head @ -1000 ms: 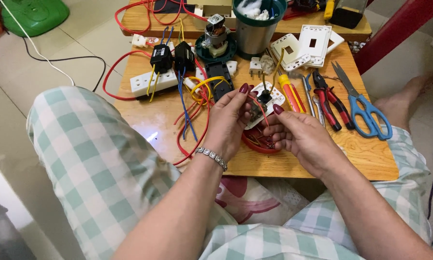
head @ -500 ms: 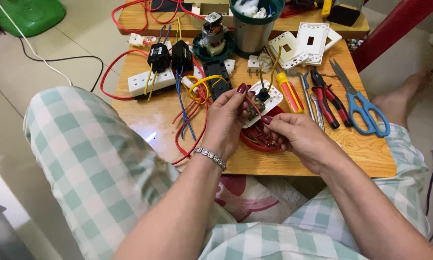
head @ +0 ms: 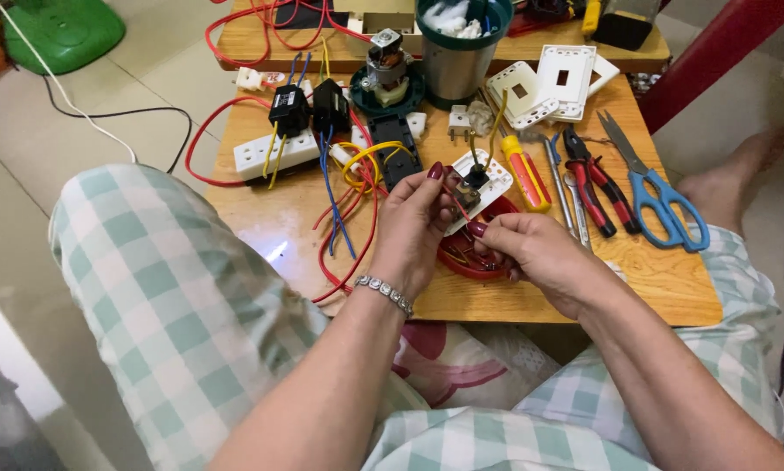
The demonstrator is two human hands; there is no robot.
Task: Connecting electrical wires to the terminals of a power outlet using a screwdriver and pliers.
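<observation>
Green-and-white checked trousers (head: pixel 174 288), silver bracelet (head: pixel 385 294) (left wrist), dark red polished nails (head: pixel 435 171).

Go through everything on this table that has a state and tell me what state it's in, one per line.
Left hand: gripping the white plate, raised off the table.
Right hand: pinching a red wire at the plate.
Scissors: lying flat, blades shut.
Pliers: lying flat, handles apart.
Screwdriver: lying unused.
Cup: upright, something white inside.
Power strip: two black plugs in it.
Red dish: under the hands, small parts inside.

One scissors (head: pixel 660 196), two pliers (head: pixel 594 179)
</observation>
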